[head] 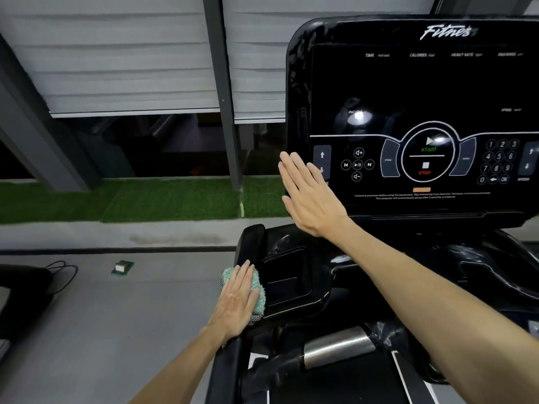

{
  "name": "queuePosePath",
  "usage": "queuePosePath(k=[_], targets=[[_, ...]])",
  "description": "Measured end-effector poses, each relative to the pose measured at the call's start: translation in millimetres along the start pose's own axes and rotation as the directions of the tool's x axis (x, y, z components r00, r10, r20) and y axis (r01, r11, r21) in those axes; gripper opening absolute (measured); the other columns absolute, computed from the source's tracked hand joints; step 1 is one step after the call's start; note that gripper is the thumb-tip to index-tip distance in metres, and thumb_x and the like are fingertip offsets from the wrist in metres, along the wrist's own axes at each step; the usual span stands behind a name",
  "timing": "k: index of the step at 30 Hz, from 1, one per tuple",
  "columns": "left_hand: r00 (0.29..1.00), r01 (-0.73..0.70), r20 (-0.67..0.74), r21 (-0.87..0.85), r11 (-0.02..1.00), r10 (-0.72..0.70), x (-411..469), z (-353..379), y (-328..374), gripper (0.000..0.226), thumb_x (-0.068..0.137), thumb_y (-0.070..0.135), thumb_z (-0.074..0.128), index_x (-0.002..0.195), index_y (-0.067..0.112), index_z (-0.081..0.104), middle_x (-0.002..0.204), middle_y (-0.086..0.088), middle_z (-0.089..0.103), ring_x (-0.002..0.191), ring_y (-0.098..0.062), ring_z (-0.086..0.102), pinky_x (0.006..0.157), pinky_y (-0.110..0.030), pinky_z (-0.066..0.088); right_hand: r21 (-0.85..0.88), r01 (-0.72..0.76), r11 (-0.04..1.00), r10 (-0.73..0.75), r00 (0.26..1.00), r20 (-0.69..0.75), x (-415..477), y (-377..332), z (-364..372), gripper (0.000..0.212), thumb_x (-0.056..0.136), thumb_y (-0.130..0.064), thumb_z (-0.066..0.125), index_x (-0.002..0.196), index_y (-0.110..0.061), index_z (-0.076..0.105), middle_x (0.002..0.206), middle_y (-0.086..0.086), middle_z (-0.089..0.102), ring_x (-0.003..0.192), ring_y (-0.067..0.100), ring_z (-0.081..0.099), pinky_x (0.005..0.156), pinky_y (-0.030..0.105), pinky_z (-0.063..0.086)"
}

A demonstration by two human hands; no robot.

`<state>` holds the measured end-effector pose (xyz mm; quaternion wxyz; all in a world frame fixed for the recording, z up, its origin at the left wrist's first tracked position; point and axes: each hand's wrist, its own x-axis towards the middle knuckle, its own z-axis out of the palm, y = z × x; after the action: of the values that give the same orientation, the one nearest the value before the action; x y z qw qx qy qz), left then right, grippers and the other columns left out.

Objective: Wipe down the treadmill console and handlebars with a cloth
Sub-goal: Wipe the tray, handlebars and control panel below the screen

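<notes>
Pressing the green cloth flat, my left hand lay with straight fingers on the black side rail, down and to the left of the screen. My right hand was wide and flat, holding nothing, at the screen's lower left edge, beside the arrow button. I could not tell if it touched. A silver bar sat below the screen.
</notes>
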<state>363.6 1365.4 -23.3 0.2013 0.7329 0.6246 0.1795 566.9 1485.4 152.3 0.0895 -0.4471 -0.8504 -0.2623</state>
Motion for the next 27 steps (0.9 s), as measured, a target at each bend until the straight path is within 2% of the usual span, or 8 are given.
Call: queuePosePath(k=[3, 7, 11, 13, 15, 19, 27], targets=[[1.000, 0.020, 0.007, -0.049, 0.999, -0.020, 12.5, -0.8, -4.0, 0.058, 0.106, 0.035, 0.028, 0.156, 0.015, 0.008, 0.163, 0.006, -0.001, 0.145, -0.005, -0.013, 0.116, -0.020, -0.008, 0.002, 0.012, 1.000, -0.012, 0.999, -0.031, 1.1, 0.0, 1.8, 0.061, 0.102, -0.034, 0.019, 0.151, 0.001, 0.004, 0.160, 0.017, -0.002, 0.148, 0.030, -0.004, 0.120, 0.043, 0.008], [1.000, 0.019, -0.001, -0.027, 0.999, -0.019, 26.2, 0.2, -4.3, 0.059, 0.106, 0.034, 0.029, 0.155, 0.012, 0.004, 0.163, 0.002, -0.002, 0.144, -0.006, -0.015, 0.114, -0.019, -0.011, 0.009, 0.013, 1.000, -0.012, 0.997, -0.075, 0.3, -1.1, 3.0, 0.061, 0.102, -0.033, 0.021, 0.150, 0.002, 0.007, 0.160, 0.018, 0.000, 0.148, 0.030, -0.002, 0.120, 0.043, 0.009], [0.999, -0.040, 0.012, 0.006, 0.999, 0.040, 0.4, 8.0, -10.2, 0.064, 0.101, 0.049, 0.019, 0.154, 0.020, -0.002, 0.161, 0.010, -0.008, 0.147, -0.005, -0.017, 0.119, -0.023, -0.010, 0.024, 0.008, 1.000, -0.006, 0.995, -0.103, -1.1, -0.6, 4.1, 0.061, 0.102, -0.032, 0.024, 0.150, 0.002, 0.009, 0.160, 0.018, 0.002, 0.148, 0.030, 0.000, 0.120, 0.043, 0.011], [0.999, -0.045, 0.022, 0.006, 0.999, 0.045, -9.4, 9.2, -12.7, 0.066, 0.095, 0.055, 0.012, 0.152, 0.025, -0.004, 0.159, 0.015, -0.010, 0.144, 0.001, -0.021, 0.118, -0.020, -0.012, 0.037, 0.008, 0.999, -0.004, 0.993, -0.116, -0.3, -1.6, 3.9, 0.060, 0.102, -0.031, 0.024, 0.150, 0.002, 0.008, 0.160, 0.018, 0.001, 0.148, 0.030, 0.000, 0.120, 0.043, 0.010], [0.998, -0.051, 0.022, 0.005, 0.999, 0.051, -10.5, 7.9, -12.1, 0.065, 0.098, 0.054, 0.017, 0.152, 0.025, -0.004, 0.159, 0.016, -0.010, 0.142, 0.004, -0.023, 0.114, -0.015, -0.014, 0.040, 0.010, 0.999, -0.005, 0.993, -0.120, -0.3, -2.8, 4.9, 0.061, 0.102, -0.031, 0.023, 0.151, 0.002, 0.007, 0.160, 0.018, 0.000, 0.148, 0.030, -0.001, 0.120, 0.044, 0.010], [0.999, -0.047, 0.009, 0.008, 0.999, 0.047, 17.4, 2.0, -8.7, 0.060, 0.106, 0.033, 0.031, 0.155, 0.016, 0.002, 0.159, 0.010, -0.009, 0.144, -0.004, -0.019, 0.114, -0.017, -0.013, 0.036, 0.000, 0.999, 0.004, 0.992, -0.124, -0.1, -3.0, 5.2, 0.061, 0.102, -0.031, 0.023, 0.151, 0.002, 0.007, 0.160, 0.018, -0.001, 0.148, 0.030, -0.002, 0.120, 0.044, 0.010], [0.997, 0.036, 0.058, 0.099, 0.994, -0.042, 109.5, -5.0, 1.0, 0.057, 0.106, 0.032, 0.025, 0.156, 0.009, 0.008, 0.164, -0.006, 0.004, 0.151, -0.021, -0.003, 0.121, -0.030, -0.003, 0.032, 0.001, 0.999, 0.003, 0.991, -0.133, 0.5, -2.8, 10.5, 0.061, 0.103, -0.031, 0.023, 0.151, 0.002, 0.004, 0.160, 0.018, -0.005, 0.148, 0.030, -0.006, 0.120, 0.044, 0.007]])
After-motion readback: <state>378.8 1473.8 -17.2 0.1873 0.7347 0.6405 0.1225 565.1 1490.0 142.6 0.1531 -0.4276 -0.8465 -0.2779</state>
